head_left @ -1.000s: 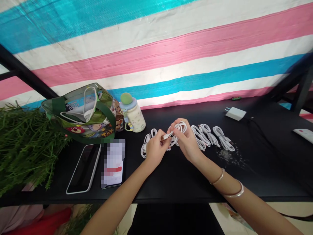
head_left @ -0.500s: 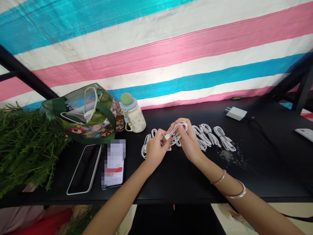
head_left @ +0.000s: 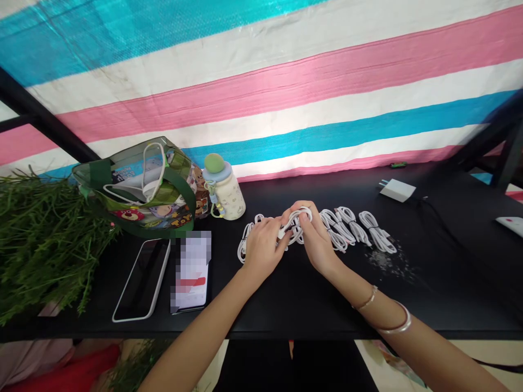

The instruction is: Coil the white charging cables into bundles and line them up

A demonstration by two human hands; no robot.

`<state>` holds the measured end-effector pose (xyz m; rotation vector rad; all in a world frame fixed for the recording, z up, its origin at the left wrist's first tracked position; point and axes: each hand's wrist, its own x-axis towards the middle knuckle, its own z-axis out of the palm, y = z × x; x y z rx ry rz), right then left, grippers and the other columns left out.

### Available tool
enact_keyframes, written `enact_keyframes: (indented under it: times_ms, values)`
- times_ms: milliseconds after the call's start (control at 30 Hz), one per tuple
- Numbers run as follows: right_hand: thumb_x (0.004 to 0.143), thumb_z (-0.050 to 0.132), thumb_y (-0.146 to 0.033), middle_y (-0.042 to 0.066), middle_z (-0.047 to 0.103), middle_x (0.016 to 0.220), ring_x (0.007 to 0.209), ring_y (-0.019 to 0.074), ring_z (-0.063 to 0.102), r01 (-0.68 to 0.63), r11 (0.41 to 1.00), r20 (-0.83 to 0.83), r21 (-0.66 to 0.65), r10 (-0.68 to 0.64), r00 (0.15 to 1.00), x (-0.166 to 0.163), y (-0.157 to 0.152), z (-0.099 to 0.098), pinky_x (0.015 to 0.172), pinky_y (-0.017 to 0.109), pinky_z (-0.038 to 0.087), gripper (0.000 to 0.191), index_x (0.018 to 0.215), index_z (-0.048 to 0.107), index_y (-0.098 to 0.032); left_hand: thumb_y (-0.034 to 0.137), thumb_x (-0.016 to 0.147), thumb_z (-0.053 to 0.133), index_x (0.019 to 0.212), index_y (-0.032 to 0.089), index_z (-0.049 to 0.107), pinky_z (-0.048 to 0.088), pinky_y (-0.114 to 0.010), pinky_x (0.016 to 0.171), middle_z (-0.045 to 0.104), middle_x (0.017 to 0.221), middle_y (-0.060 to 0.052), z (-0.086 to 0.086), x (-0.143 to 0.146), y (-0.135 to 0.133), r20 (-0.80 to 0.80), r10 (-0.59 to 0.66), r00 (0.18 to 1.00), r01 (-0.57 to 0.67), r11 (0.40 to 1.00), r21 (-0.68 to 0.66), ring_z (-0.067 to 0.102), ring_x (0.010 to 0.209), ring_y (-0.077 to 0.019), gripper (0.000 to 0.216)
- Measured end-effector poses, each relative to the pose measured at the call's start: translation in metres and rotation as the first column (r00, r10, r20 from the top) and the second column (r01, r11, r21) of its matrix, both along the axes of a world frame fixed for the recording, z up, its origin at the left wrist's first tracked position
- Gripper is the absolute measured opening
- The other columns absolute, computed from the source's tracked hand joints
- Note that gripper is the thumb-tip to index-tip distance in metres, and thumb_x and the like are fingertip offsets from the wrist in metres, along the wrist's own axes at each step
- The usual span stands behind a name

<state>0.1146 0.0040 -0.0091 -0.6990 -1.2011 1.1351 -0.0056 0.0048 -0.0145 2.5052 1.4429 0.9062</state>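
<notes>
My left hand (head_left: 263,249) and my right hand (head_left: 315,240) meet over a white coiled cable (head_left: 295,222) and grip it between their fingers. Its small white plug sits by my left fingertips, partly hidden. More white cable (head_left: 245,242) lies under and left of my left hand. To the right of my right hand rest several bundled white cables (head_left: 355,228) on the black table (head_left: 322,305). Bracelets circle my right wrist.
A clear printed tote bag (head_left: 141,188) and a cream bottle with a green cap (head_left: 224,195) stand back left. A phone (head_left: 141,279), a blurred card (head_left: 192,272), a heap of green stems (head_left: 44,245) and a white charger (head_left: 397,190) also lie about.
My hands have closed together and dropped lower. The cable loop, held up and open before, is now bunched between them, with the plug mostly covered.
</notes>
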Motion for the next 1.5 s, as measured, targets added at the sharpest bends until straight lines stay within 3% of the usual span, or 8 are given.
enact_keyframes:
  times_ms: [333,500,733,1033,1167,1267,1400,1500]
  values:
    - [0.083,0.047,-0.065,0.000,0.054,0.080,0.065,0.0142,0.051,0.136,0.991,0.142,0.013,-0.136,0.981,0.001,-0.001,0.000,0.061,0.030,0.047,0.042,0.092,0.050,-0.024,0.017,0.089,0.038,0.117,0.015,0.054,0.047,-0.032,0.075,0.072,0.088,-0.006,0.004,-0.001,-0.001,0.010,-0.027,1.000,0.028,0.998,-0.060,0.066,0.081,-0.0212,0.032]
    - [0.083,0.044,-0.068,0.000,0.054,0.080,0.066,0.0147,0.053,0.203,0.978,0.210,0.050,-0.209,0.955,0.000,-0.001,0.003,0.062,0.030,0.047,0.046,0.094,0.050,-0.024,0.016,0.088,0.038,0.093,0.020,0.058,0.044,-0.027,0.066,0.068,0.075,-0.001,0.010,-0.002,-0.004,-0.030,0.055,0.998,-0.059,0.987,-0.152,0.066,0.072,-0.0189,0.021]
    - [0.083,0.041,-0.069,-0.005,0.045,0.061,0.059,0.0155,0.049,0.168,0.986,0.223,0.018,-0.167,0.960,0.001,0.001,0.001,0.057,0.030,0.042,0.048,0.096,0.048,-0.024,0.016,0.087,0.040,0.096,0.023,0.056,0.041,-0.025,0.061,0.066,0.074,0.003,0.016,0.000,-0.005,-0.088,0.111,0.990,-0.129,0.961,-0.245,0.065,0.071,-0.0179,0.020]
    - [0.085,0.042,-0.066,-0.005,0.048,0.062,0.061,0.0155,0.051,0.156,0.987,0.250,0.027,-0.158,0.955,0.005,0.001,-0.001,0.059,0.030,0.042,0.045,0.097,0.050,-0.024,0.017,0.088,0.040,0.096,0.024,0.055,0.042,-0.025,0.061,0.066,0.072,0.003,0.017,-0.002,-0.005,-0.032,0.110,0.993,-0.115,0.949,-0.294,0.066,0.072,-0.0188,0.019]
    - [0.085,0.045,-0.065,-0.001,0.054,0.071,0.064,0.0153,0.054,0.149,0.988,0.230,0.049,-0.156,0.961,0.007,0.002,0.003,0.061,0.030,0.046,0.044,0.094,0.055,-0.023,0.020,0.090,0.037,0.093,0.023,0.055,0.043,-0.025,0.061,0.060,0.060,0.005,0.015,-0.002,-0.004,0.156,0.074,0.985,-0.003,0.912,-0.411,0.063,0.060,-0.0164,0.018]
    - [0.082,0.048,-0.067,0.002,0.060,0.084,0.072,0.0161,0.058,0.132,0.991,0.182,0.024,-0.134,0.974,0.011,0.003,0.006,0.062,0.030,0.050,0.047,0.092,0.059,-0.023,0.023,0.091,0.036,0.090,0.021,0.055,0.042,-0.022,0.054,0.054,0.053,0.007,0.012,0.000,-0.003,0.367,0.047,0.929,0.164,0.836,-0.523,0.055,0.047,-0.0121,0.019]
    - [0.080,0.049,-0.067,0.004,0.065,0.092,0.060,0.0150,0.061,-0.072,0.993,0.066,-0.088,0.078,0.995,0.013,0.003,0.009,0.044,0.029,0.052,0.048,0.100,0.056,-0.024,0.026,0.091,0.037,0.105,0.017,0.057,0.040,-0.020,0.046,0.049,0.049,0.008,0.009,0.002,-0.003,0.535,0.044,0.844,0.332,0.740,-0.585,0.045,0.037,-0.0082,0.025]
    - [0.081,0.050,-0.066,0.003,0.067,0.093,0.045,0.0124,0.059,-0.171,0.978,0.018,-0.116,0.174,0.985,0.013,0.002,0.011,0.033,0.028,0.050,0.046,0.101,0.054,-0.025,0.026,0.091,0.038,0.114,0.016,0.055,0.040,-0.019,0.045,0.049,0.050,0.008,0.010,0.002,-0.004,0.568,0.040,0.822,0.364,0.731,-0.577,0.044,0.037,-0.0073,0.030]
